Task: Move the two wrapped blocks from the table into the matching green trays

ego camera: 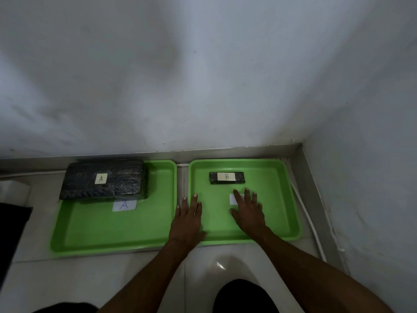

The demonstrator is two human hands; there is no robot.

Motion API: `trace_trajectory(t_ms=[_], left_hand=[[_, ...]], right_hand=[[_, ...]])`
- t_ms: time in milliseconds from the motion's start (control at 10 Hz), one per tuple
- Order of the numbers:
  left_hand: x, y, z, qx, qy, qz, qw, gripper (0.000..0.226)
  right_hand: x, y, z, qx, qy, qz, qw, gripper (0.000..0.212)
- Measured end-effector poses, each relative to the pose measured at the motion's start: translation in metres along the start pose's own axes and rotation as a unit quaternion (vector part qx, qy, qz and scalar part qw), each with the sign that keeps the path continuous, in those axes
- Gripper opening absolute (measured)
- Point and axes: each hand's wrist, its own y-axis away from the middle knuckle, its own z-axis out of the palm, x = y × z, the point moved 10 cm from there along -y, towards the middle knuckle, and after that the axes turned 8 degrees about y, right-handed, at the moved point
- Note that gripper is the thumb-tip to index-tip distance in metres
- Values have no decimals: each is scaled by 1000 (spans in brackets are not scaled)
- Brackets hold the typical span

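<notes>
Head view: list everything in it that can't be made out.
- Paper label in the right green tray: the right hand covers most of it, so its letter is unreadable.
- Near face of block A: soft blur there, so the wrapping detail is lost.
- Dark object at the left edge: cut off by the frame, unidentifiable.
- Left hand palm: faces down, so contact with the tray rim is unclear.

We see a pale grey-white wall (pixel 180 71) filling the upper two thirds of the frame, dimly and unevenly lit. It meets a second wall (pixel 372 177) in a corner at right. A metal ledge (pixel 225 151) runs along the base. Glossy white tiles (pixel 45 279) cover the lower frame, and a white cable (pixel 312 224) trails at right.
</notes>
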Motion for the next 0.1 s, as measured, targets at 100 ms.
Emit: trace_trajectory(t_ms=[100], left_hand=[[-2,13,-16,17,-7,-7,1000,92]], right_hand=[[-10,13,-9,12,2,-6,1000,68]])
